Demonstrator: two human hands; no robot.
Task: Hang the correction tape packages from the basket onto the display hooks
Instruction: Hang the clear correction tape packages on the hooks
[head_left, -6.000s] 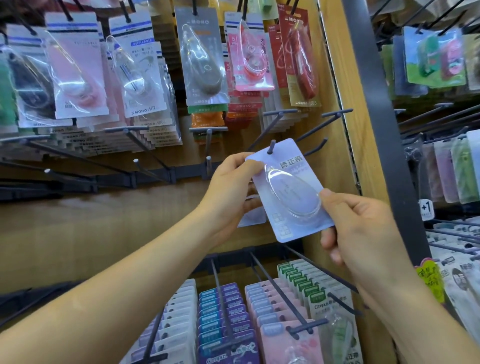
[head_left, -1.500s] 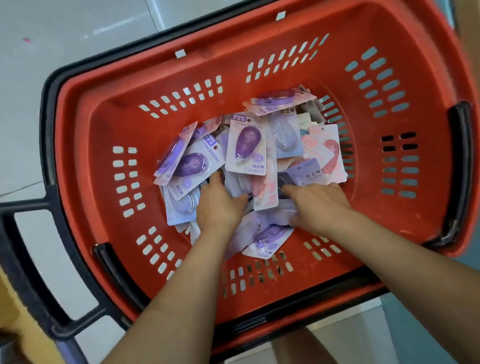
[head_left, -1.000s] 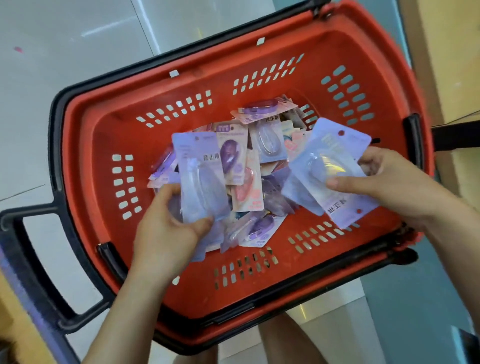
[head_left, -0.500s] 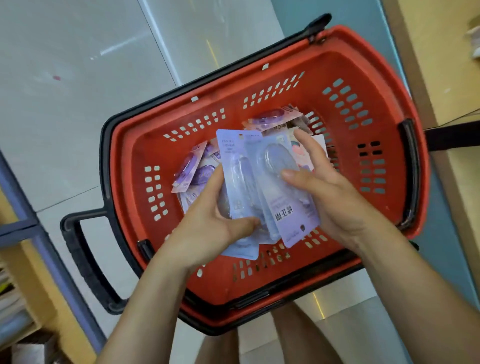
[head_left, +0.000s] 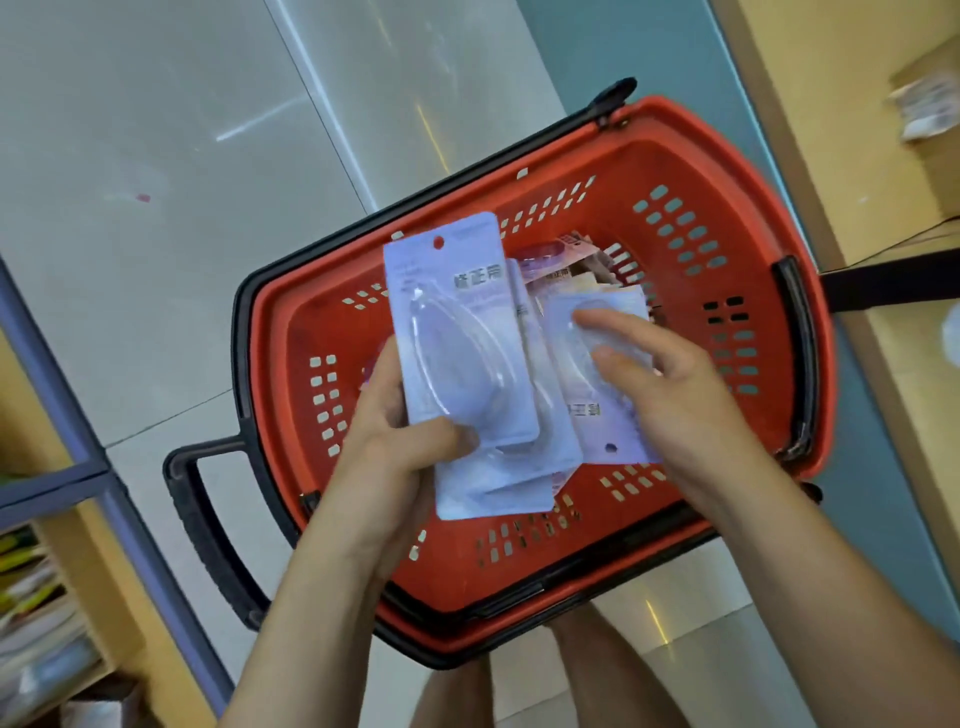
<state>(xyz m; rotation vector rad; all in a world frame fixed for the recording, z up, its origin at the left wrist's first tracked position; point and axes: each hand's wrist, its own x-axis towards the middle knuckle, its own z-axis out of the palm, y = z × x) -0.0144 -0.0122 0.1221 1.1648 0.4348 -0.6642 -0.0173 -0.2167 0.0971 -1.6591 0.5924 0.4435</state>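
Left grip (head_left: 395, 447) round glossy blister cards (head_left: 457, 332), right grip (head_left: 670, 395) seemingly pinching one

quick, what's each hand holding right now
Left hand: grips a stack of packages.
Right hand: holds one upside-down package, fingers across its blister.

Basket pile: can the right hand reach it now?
Probably not freely: the right hand holds an upside-down package over the pile, and the left hand holds a stack over the basket too.
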